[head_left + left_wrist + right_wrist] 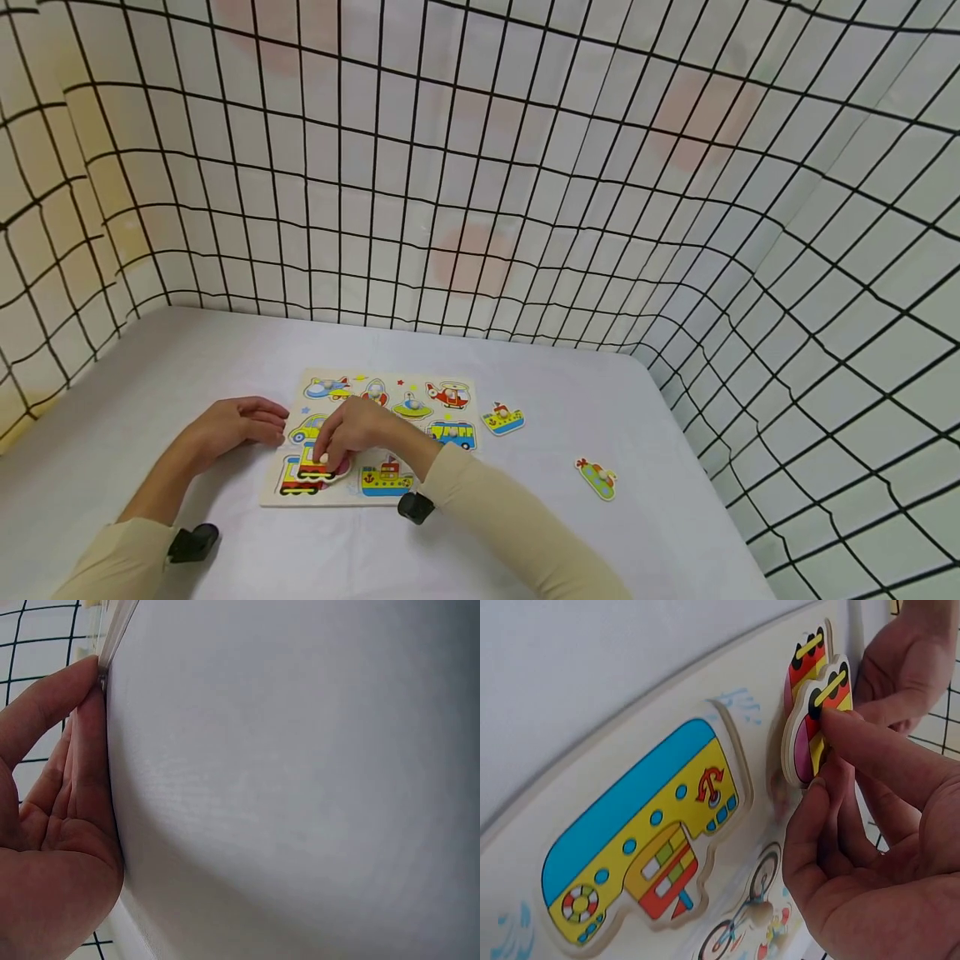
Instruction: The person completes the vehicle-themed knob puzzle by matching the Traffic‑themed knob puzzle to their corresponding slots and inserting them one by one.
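My right hand (358, 427) pinches a wooden train puzzle piece (801, 750) between thumb and fingers, by its white knob in the head view. The piece is tilted close over the lower left of the puzzle board (337, 497), partly covering the matching printed train (289, 481). Along the board's left edge lies my left hand (228, 431), its fingers fairly straight. In the left wrist view its thumb and index fingertips touch that edge. To the right of the train, the boat recess (649, 825) shows its printed picture. My right hand hides the board's middle.
Knobbed pieces sit in the board, among them a helicopter (452, 395), a bus (453, 433) and a car (306, 429). Right of the board lie a loose boat piece (503, 419) and a submarine piece (597, 480). Black netting (480, 158) surrounds the white table (525, 533) at the back and sides.
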Action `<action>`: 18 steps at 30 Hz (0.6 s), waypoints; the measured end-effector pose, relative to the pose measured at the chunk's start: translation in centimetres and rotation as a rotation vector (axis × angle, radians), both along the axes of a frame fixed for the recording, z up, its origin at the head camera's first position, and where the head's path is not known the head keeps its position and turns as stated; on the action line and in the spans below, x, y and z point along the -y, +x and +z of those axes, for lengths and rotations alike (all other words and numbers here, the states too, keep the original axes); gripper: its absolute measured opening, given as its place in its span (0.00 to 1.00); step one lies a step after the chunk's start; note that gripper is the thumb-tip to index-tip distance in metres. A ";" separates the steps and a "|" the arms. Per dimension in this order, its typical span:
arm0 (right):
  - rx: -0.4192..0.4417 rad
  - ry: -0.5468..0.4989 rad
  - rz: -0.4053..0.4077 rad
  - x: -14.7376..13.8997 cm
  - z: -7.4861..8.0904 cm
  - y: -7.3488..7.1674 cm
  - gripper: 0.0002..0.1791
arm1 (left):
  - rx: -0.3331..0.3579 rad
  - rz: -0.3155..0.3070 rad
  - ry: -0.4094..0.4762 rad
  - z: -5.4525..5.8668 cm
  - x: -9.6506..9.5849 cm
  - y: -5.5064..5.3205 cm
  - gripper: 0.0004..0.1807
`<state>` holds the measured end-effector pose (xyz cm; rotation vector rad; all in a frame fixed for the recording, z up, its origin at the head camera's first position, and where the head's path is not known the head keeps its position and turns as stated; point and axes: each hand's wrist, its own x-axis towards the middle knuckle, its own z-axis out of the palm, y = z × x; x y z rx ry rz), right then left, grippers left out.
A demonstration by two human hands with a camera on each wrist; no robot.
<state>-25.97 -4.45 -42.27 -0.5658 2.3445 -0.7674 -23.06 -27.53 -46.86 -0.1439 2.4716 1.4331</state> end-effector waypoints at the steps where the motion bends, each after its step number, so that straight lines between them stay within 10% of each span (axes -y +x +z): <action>1: -0.005 0.005 0.003 0.2 0.0 0.1 0.07 | 0.000 -0.001 0.000 0.0 0.0 0.0 0.28; 18: -0.081 0.083 0.002 1.8 -0.8 1.2 0.07 | 0.006 0.001 0.006 0.2 0.0 0.1 0.27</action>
